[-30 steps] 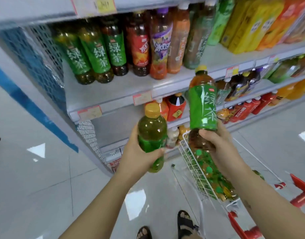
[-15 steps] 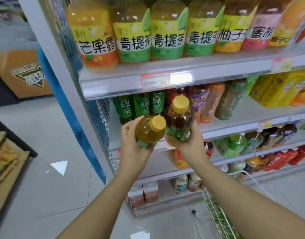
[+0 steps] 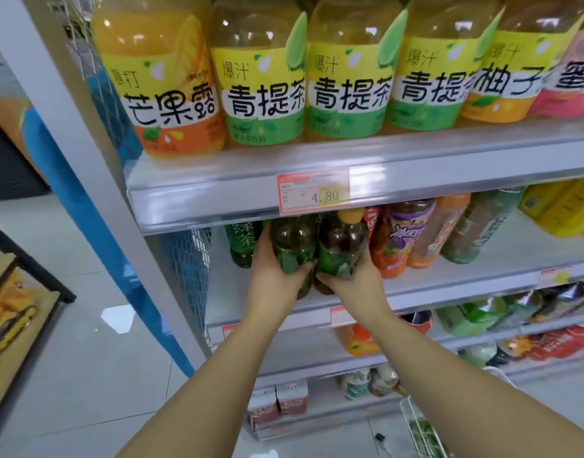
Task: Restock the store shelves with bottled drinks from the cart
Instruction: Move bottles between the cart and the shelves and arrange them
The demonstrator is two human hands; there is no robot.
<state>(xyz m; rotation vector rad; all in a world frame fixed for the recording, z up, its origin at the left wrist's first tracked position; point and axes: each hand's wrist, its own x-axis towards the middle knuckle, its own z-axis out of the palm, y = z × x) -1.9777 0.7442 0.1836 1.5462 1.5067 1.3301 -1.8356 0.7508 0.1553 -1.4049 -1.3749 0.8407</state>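
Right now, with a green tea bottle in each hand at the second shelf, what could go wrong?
1. The right bottle has its yellow cap just under the upper shelf rail; lifting while pushing in could snag it.
2. It is close to the purple-labelled bottle; sliding it back may tip that neighbour.
3. The left hand and right hand each grip low, with the left bottle against the right one; either could slip.

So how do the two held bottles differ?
The left-hand bottle has its cap hidden behind the shelf rail; the right-hand bottle shows a yellow cap. The first is next to the shelved green tea, the second next to a red-labelled bottle. Both hold dark liquid and carry green labels.
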